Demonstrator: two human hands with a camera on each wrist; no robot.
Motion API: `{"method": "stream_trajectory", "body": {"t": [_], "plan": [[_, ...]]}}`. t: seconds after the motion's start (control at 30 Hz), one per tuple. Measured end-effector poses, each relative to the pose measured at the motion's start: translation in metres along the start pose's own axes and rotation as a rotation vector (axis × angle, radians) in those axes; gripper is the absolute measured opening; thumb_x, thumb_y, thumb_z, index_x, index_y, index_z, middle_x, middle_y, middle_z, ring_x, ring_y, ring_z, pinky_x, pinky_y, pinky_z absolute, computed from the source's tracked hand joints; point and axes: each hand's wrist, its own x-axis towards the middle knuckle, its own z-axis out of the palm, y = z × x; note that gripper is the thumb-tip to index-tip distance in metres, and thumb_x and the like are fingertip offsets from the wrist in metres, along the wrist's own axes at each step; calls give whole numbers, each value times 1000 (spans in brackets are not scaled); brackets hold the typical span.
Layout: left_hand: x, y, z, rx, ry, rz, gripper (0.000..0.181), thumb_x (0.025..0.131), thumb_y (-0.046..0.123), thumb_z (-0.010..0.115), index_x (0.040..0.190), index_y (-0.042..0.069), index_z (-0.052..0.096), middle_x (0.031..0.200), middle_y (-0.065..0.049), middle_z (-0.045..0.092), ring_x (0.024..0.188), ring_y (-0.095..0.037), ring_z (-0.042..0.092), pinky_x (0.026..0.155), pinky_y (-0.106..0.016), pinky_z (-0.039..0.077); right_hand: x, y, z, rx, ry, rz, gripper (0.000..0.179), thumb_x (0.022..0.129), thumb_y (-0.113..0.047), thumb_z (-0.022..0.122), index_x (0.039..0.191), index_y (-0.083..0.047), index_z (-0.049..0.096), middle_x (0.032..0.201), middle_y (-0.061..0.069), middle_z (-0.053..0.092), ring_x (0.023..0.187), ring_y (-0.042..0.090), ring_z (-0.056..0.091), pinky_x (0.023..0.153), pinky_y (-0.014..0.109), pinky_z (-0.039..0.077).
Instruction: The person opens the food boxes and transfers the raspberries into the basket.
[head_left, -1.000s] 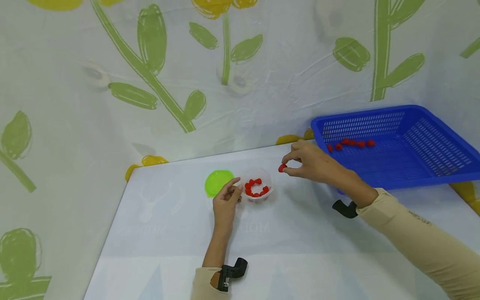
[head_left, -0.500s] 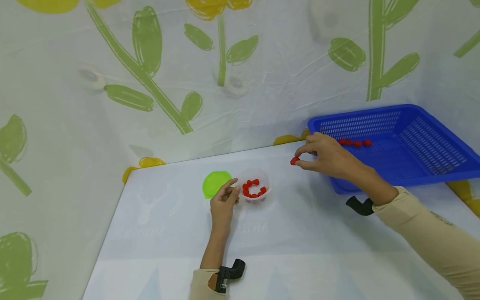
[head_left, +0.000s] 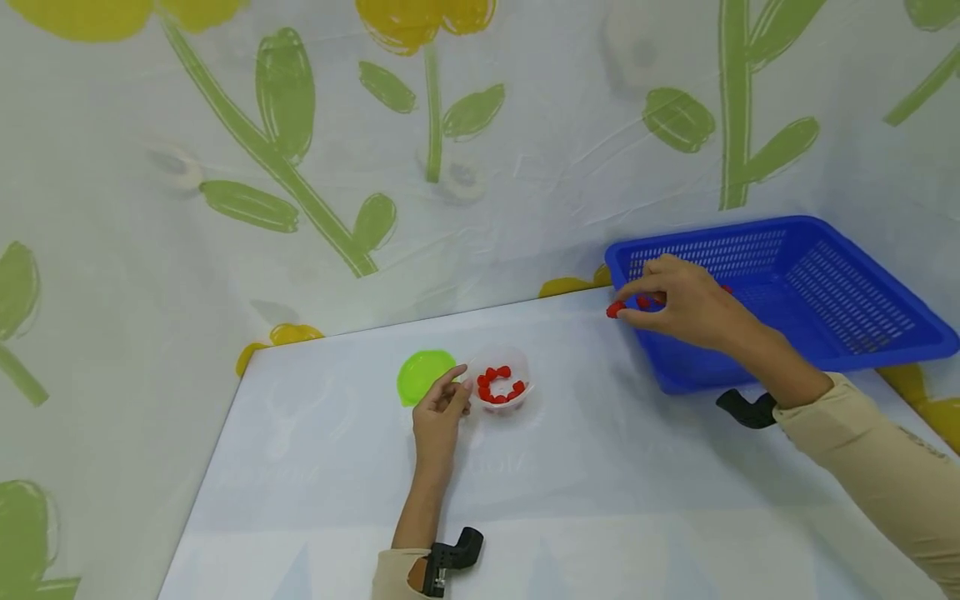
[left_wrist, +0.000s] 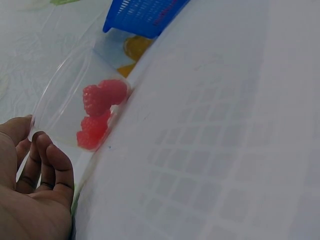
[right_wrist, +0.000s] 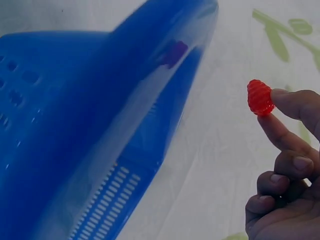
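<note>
My right hand (head_left: 690, 304) pinches a red raspberry (right_wrist: 260, 97) between thumb and index finger. In the head view that hand is over the near-left rim of the blue basket (head_left: 862, 365), and the raspberry overlaps the basket's left edge. Several more raspberries (head_left: 643, 301) lie inside the basket, partly hidden behind the hand. My left hand (head_left: 437, 408) holds the rim of a clear plastic bowl (left_wrist: 60, 105) by its fingertips. Inside the bowl several raspberries (left_wrist: 97, 100) lie in a broken ring.
A bright green lid (head_left: 423, 377) lies just left of the bowl, partly behind the left hand. Both stand on a white-covered table (head_left: 585, 467). A cloth wall (head_left: 525, 192) with printed flowers rises at the table's back edge.
My right hand has moved right and away from the bowl to the basket's edge, still pinching the raspberry. The left hand has stayed at the bowl. The head view has shifted slightly.
</note>
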Motion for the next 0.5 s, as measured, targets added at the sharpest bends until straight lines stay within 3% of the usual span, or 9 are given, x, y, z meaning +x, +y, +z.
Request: {"method": "stream_trajectory", "body": {"t": [0.3, 0.5], "plan": [[-1, 0, -1, -5, -11, -2, 37, 91, 36, 75, 125, 22, 71, 96, -12, 60, 79, -23, 58, 74, -22, 53, -12, 19, -13, -20, 6, 92, 17, 82, -14, 84, 98, -13, 79, 80, 1, 47, 78, 20, 42, 62, 33, 36], [-1, 1, 0, -5, -12, -4, 35, 91, 36, 75, 123, 24, 71, 97, -11, 60, 79, -24, 58, 73, -22, 53, -20, 36, -21, -36, 22, 109, 20, 82, -14, 84, 101, -10, 79, 79, 2, 48, 77, 20, 40, 59, 32, 34]]}}
